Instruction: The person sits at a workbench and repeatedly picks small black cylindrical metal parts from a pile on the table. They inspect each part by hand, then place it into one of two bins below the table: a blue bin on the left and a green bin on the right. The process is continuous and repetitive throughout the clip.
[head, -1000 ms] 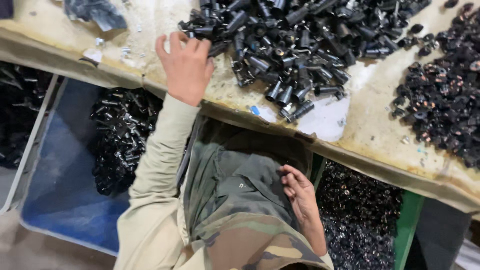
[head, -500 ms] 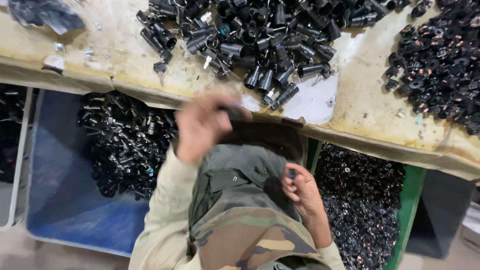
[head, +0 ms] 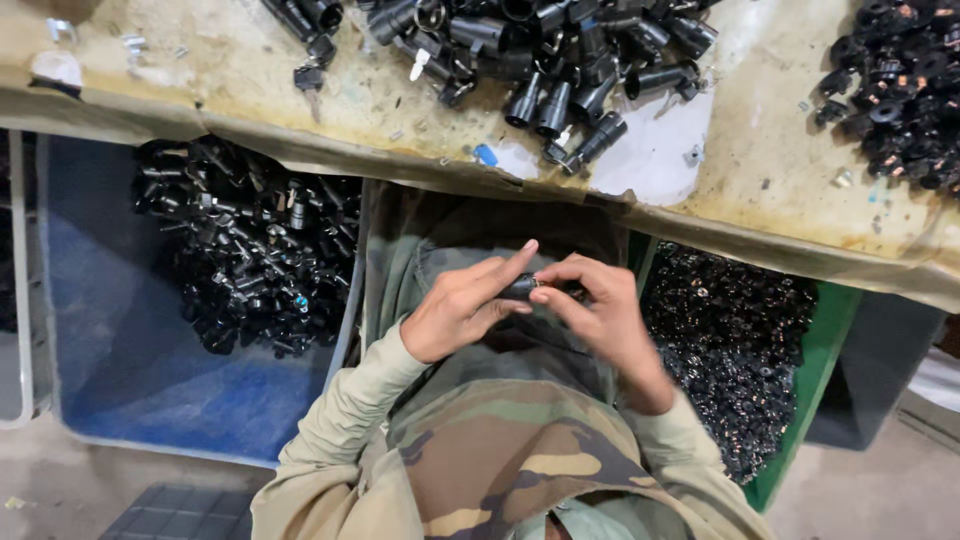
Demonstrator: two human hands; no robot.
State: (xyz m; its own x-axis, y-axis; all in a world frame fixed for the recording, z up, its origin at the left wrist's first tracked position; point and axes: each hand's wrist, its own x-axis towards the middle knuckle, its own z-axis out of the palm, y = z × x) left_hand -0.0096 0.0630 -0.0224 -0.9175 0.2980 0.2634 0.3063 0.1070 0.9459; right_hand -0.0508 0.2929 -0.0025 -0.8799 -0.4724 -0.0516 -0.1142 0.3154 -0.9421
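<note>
Together over the lap, both hands meet on one small black cylindrical part (head: 522, 288): the left hand (head: 462, 312) pinches it with fingers stretched, and the right hand (head: 598, 308) closes thumb and fingertips on its other end. Below them lie camouflage-patterned cloth (head: 500, 450) and pale olive sleeves. Just beyond, the desk (head: 240, 80) shows a worn, stained tan covering with a sagging edge and a white worn patch (head: 650, 150). A heap of glossy black tubular parts (head: 520, 50) lies on it. A blue bin (head: 130, 380) at left holds similar black parts, and a green-edged bin (head: 815, 370) at right holds smaller dark pieces.
</note>
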